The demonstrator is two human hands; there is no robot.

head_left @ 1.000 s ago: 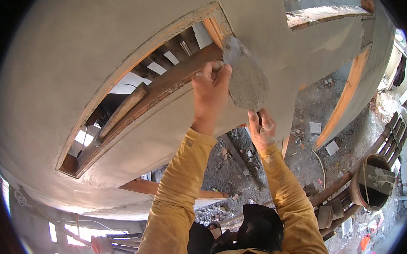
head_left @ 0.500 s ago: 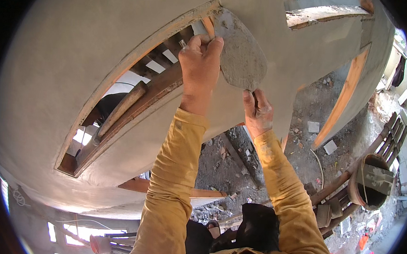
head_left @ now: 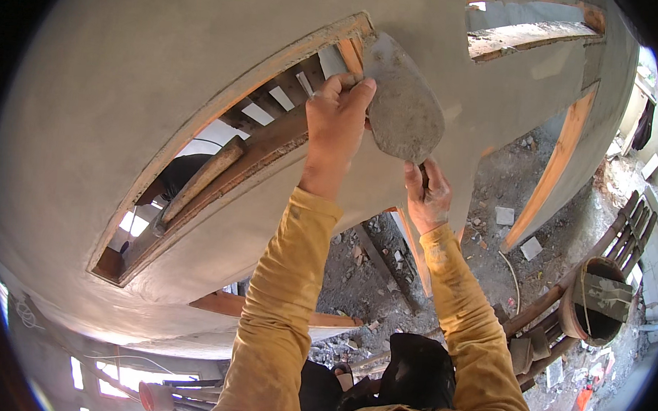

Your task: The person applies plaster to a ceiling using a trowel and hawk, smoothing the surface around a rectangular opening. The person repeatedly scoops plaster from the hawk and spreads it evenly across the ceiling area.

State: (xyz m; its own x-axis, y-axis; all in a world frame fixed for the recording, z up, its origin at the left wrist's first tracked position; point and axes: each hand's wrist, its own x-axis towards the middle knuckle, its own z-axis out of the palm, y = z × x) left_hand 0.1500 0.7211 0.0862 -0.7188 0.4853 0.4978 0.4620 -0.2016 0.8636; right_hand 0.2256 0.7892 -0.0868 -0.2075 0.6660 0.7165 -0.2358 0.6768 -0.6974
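Observation:
My right hand (head_left: 428,196) is closed round the short dark handle of a trowel. The trowel's grey, rounded blade (head_left: 407,109), smeared with mortar, lies against or close to the plastered wall (head_left: 255,202), beside the upper right corner of a window opening. My left hand (head_left: 338,124) is closed in a pinch at the blade's left edge, in front of the opening. What its fingers hold, if anything, is hidden. On the sill of this opening rests a tool with a thick wooden handle (head_left: 205,178).
A second opening's mortar-covered sill (head_left: 531,39) shows at upper right. Below it a wooden board (head_left: 556,165) edges a larger opening onto rubble ground (head_left: 494,184). A bucket (head_left: 595,305) with a flat grey piece across it stands on bamboo poles (head_left: 625,228) at right.
Both hands and the trowel appear slightly lower and to the right. The window corner has shifted the same way in view, so part of this is head movement.

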